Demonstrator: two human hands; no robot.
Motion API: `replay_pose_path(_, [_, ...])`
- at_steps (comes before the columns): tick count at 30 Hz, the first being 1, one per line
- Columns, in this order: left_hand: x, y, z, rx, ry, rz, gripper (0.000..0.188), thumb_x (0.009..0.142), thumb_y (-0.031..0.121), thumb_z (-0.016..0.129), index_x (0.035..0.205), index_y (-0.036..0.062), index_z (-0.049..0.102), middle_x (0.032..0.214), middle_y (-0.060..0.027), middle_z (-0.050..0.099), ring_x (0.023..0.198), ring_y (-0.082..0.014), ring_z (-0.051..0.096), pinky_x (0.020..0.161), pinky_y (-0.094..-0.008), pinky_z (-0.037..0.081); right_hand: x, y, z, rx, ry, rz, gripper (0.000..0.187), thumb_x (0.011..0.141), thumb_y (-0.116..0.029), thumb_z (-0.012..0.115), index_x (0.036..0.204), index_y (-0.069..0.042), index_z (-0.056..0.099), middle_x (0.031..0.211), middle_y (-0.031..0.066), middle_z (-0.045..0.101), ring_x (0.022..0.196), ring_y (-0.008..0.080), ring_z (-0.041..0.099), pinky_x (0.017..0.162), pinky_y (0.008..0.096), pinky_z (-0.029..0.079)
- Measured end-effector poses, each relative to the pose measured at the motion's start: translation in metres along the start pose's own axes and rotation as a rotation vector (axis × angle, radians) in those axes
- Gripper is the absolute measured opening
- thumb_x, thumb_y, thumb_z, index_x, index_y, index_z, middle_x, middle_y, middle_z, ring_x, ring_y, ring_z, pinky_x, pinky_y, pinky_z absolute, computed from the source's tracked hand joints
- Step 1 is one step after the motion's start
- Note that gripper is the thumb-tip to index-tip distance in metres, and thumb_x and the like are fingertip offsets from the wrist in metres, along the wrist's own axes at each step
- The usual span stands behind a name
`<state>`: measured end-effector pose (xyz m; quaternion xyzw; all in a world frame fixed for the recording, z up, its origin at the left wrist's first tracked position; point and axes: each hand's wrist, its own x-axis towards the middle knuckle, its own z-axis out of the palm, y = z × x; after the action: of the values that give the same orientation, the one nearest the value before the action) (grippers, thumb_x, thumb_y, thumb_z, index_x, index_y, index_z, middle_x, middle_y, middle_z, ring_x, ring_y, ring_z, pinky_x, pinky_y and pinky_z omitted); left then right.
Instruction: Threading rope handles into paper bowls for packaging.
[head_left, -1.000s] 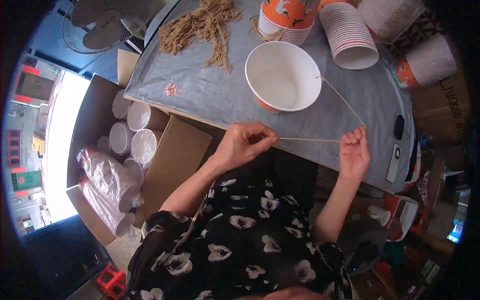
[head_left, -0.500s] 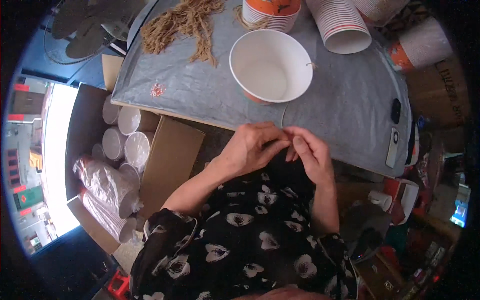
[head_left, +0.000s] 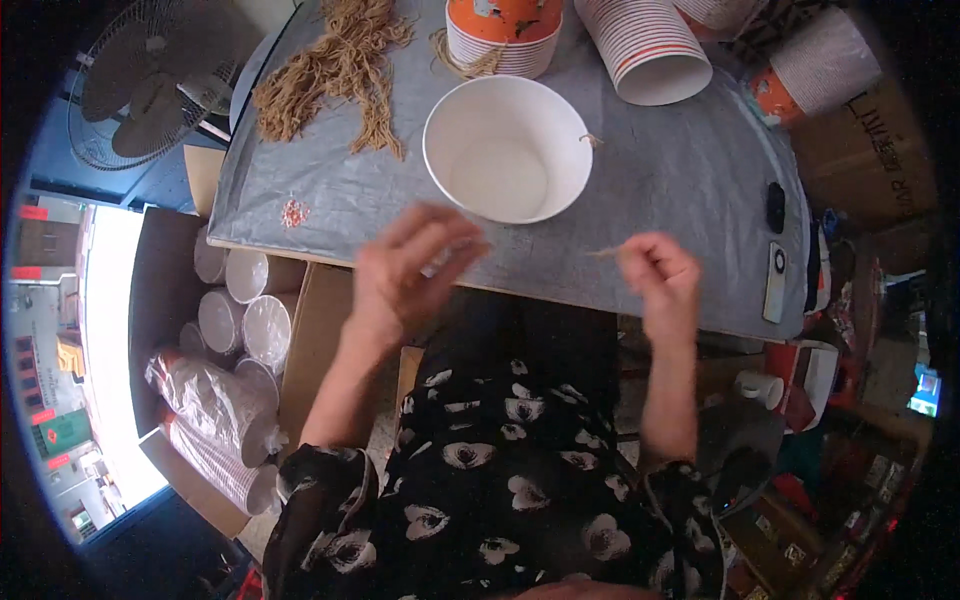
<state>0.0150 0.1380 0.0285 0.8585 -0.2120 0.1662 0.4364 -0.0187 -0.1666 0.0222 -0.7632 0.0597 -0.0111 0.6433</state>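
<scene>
A white paper tub (head_left: 508, 165) stands at the table's near middle, its mouth facing me. A short bit of twine (head_left: 592, 140) pokes through its right wall just below the rim. To the right of the tub, above the table's near edge, my right hand (head_left: 660, 280) is closed in a pinch on a strand of twine (head_left: 605, 252), whose end points left. My left hand (head_left: 410, 265) is at the near edge, left of the tub's base. Its curled fingers are smeared by motion, so I cannot make out whether they hold anything.
A bundle of brown twine (head_left: 345, 75) lies at the far left. Stacked tubs (head_left: 505, 45) and another nested stack (head_left: 645, 55) sit behind the tub. White-orange scraps (head_left: 294, 213) lie on the grey tabletop (head_left: 300, 170). A carton (head_left: 320, 330) of wrapped tubs stands at left.
My hands were together at the table edge; now they are apart, left hand to the left, right hand to the right with the twine. The whole view has shifted slightly.
</scene>
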Motion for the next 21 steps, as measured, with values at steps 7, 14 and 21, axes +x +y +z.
replay_pose_path(7, [0.036,-0.009,0.005,0.246,-0.005,0.177,0.025,0.076,0.017,0.083,0.098,0.0135,0.071,0.121,-0.0029,0.064,0.077,-0.0187,0.066,0.065,-0.0327,0.057,0.063,-0.086,-0.012,-0.252,0.304,-0.500,0.009,0.095,-0.008,0.069,0.099,-0.001,0.070,0.083,-0.0045,0.066,0.074,0.0026,0.057,0.068,0.0212,0.048])
replay_pose_path(14, [0.040,0.026,0.006,0.143,-0.240,0.063,0.042,0.079,0.019,0.084,0.117,0.0117,0.070,0.127,-0.0034,0.066,0.085,-0.0219,0.072,0.070,-0.0330,0.060,0.083,-0.078,0.045,-0.149,-0.120,-0.480,0.015,0.097,-0.013,0.066,0.099,0.001,0.069,0.079,-0.0001,0.067,0.073,0.0053,0.059,0.067,0.0248,0.050])
replay_pose_path(21, [0.023,0.000,0.009,-0.050,-0.227,0.083,0.017,0.083,0.006,0.076,0.098,0.0052,0.067,0.105,-0.0099,0.068,0.089,-0.0332,0.070,0.075,-0.0405,0.057,0.068,-0.059,0.046,-0.336,-0.370,-0.304,0.012,0.098,-0.010,0.065,0.095,0.001,0.065,0.076,-0.0051,0.058,0.069,0.0032,0.050,0.061,0.0218,0.043])
